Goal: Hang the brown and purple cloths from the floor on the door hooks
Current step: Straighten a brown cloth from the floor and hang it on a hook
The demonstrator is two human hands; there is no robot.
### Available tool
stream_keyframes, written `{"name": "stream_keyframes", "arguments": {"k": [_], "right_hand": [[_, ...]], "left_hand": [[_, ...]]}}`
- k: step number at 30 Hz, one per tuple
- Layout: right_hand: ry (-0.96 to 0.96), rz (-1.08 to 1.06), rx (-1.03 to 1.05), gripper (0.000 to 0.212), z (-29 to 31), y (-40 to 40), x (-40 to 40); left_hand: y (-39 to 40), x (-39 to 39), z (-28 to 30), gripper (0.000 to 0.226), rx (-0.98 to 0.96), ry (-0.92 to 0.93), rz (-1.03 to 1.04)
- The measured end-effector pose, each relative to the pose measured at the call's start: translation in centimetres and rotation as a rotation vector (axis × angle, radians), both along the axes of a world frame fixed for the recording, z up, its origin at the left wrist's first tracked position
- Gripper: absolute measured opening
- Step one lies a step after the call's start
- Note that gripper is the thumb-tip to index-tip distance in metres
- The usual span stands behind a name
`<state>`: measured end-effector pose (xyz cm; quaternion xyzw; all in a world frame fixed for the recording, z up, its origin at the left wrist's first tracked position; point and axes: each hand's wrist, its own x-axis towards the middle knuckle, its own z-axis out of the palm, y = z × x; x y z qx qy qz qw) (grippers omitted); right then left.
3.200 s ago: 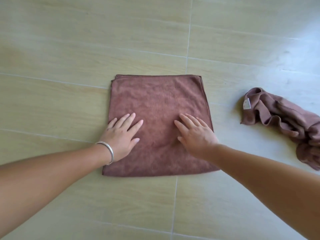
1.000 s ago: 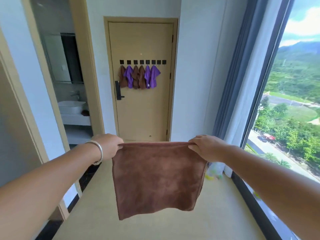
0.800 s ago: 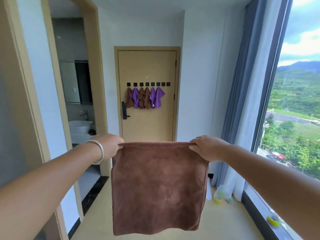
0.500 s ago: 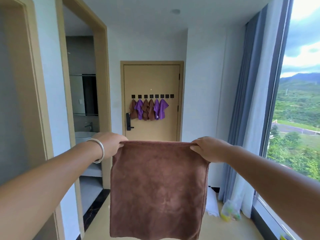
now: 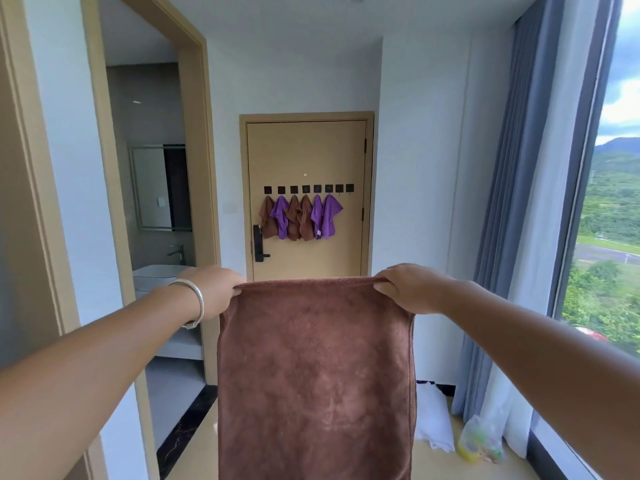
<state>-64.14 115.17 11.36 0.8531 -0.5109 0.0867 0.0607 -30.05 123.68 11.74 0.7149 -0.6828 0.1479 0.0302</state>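
A folded brown cloth [image 5: 315,375] hangs flat in front of me, stretched between both hands at chest height. My left hand [image 5: 213,289], with a silver bracelet on the wrist, pinches its top left corner. My right hand [image 5: 412,289] pinches the top right corner. Straight ahead is a tan door [image 5: 308,154] with a row of black square hooks [image 5: 308,189]. Several brown and purple cloths [image 5: 299,218] hang from the left hooks; the two rightmost hooks [image 5: 344,188] are bare.
An open bathroom doorway [image 5: 156,202] with a sink is at the left. Blue curtains [image 5: 512,237] and a tall window run along the right. A white bag [image 5: 433,417] and a clear bag [image 5: 481,441] lie on the floor by the curtain.
I lifted the brown cloth off the floor by its top corners and stood up. The view has risen from floor to door, and the door now sits higher and closer.
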Motion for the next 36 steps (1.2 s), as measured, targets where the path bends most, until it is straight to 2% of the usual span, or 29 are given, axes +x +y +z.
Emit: {"name": "stream_keyframes", "arguments": {"k": [7,16,25,36], "right_hand": [[-0.068,0.010,-0.042,0.044,1.3,-10.8,-3.3],[-0.069,-0.012,0.014,0.043,-0.2,-21.1,-5.3],[-0.039,-0.068,0.041,0.042,-1.6,-31.8,-2.3],[-0.020,-0.152,0.025,0.043,1.1,-47.6,6.0]], "left_hand": [[-10.6,-3.5,2.0,0.033,-0.035,-0.054,0.019],[-22.0,-5.7,0.8,0.031,0.008,-0.082,-0.001],[-35.0,-1.4,-0.8,0.030,-0.004,-0.047,-0.039],[-52.0,6.1,0.6,0.028,-0.038,-0.017,-0.094]]}}
